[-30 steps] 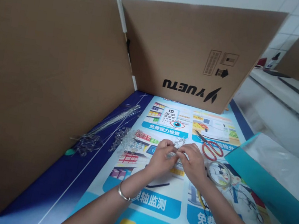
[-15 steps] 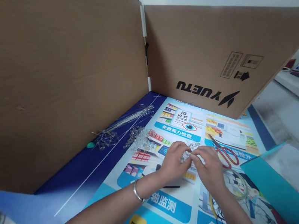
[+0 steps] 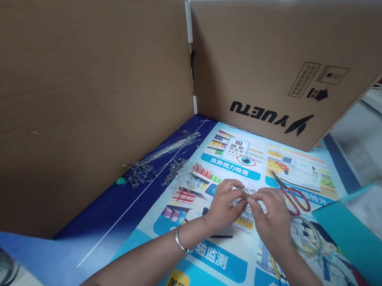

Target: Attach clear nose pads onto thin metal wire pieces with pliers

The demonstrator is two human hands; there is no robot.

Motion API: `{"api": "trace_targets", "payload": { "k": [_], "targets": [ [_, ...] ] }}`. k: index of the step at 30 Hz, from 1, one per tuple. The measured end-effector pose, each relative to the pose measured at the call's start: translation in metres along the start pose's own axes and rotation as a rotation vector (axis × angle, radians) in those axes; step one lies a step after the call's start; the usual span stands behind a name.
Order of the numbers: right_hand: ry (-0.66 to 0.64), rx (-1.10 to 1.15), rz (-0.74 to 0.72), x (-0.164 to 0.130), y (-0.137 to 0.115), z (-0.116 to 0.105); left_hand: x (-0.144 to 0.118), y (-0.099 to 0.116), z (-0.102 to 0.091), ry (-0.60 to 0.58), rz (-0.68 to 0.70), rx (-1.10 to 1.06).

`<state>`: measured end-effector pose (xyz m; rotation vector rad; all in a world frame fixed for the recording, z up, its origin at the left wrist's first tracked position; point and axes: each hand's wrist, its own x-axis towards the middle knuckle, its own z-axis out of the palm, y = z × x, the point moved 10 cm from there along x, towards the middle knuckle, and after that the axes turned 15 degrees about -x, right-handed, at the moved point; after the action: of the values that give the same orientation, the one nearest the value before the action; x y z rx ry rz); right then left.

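My left hand [image 3: 226,204] and my right hand [image 3: 271,218] meet above the printed sheet, thumbs and fingertips pinched together almost touching. Whatever lies between the fingertips is too small to make out. Just behind the fingers shows a small tangle of thin wire [image 3: 249,190], partly covered by the hands. Red-handled scissors [image 3: 293,198] lie beside my right hand, blades pointing up and left. Left of my left hand is a heap of clear beads [image 3: 185,175]. A silver bangle [image 3: 181,239] circles my left wrist.
Thin straight wires [image 3: 174,147] and a pile of bent wire pieces [image 3: 140,174] lie by the left cardboard panel [image 3: 75,95]. Another cardboard panel [image 3: 271,68] stands behind. At right are a coil of clear line [image 3: 306,236] and a teal box [image 3: 361,233].
The view has shifted slightly, so the scene sits a little further right. Both hands stay together in a pinch, with only small finger movements.
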<state>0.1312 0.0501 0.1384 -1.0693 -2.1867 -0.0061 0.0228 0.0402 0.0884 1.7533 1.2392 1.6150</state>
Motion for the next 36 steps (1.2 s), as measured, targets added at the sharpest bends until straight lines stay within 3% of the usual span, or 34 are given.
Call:
{"api": "trace_targets", "payload": {
  "k": [6,9,12,15,18,21,24,27,31,36],
  "targets": [
    [0.049,0.011,0.065,0.003,0.007,-0.020,0.004,-0.004,0.001,-0.040,-0.009,0.157],
    [-0.016,0.053,0.061,0.002,0.012,-0.003,0.006,0.004,0.000,-0.098,-0.023,0.141],
    [-0.088,0.122,0.091,-0.003,0.020,0.023,-0.003,0.017,-0.012,-0.168,0.003,0.173],
    [-0.117,0.193,0.127,-0.010,0.028,0.042,-0.025,0.014,-0.054,-0.169,-0.032,0.262],
    [-0.132,0.243,0.146,-0.017,0.033,0.054,-0.053,-0.004,-0.134,0.016,-0.129,0.440],
    [-0.104,0.259,0.142,-0.021,0.035,0.056,-0.080,-0.022,-0.215,0.225,-0.264,0.770],
    [-0.075,0.270,0.139,-0.023,0.036,0.054,-0.092,-0.036,-0.261,0.273,-0.385,1.045],
    [-0.080,0.276,0.143,-0.025,0.037,0.055,-0.089,-0.053,-0.277,0.243,-0.460,1.147],
    [-0.081,0.284,0.122,-0.026,0.036,0.055,-0.084,-0.069,-0.279,0.218,-0.453,1.109],
    [-0.046,0.288,0.123,-0.028,0.037,0.055,-0.088,-0.063,-0.280,0.260,-0.382,1.021]
  ]
}}
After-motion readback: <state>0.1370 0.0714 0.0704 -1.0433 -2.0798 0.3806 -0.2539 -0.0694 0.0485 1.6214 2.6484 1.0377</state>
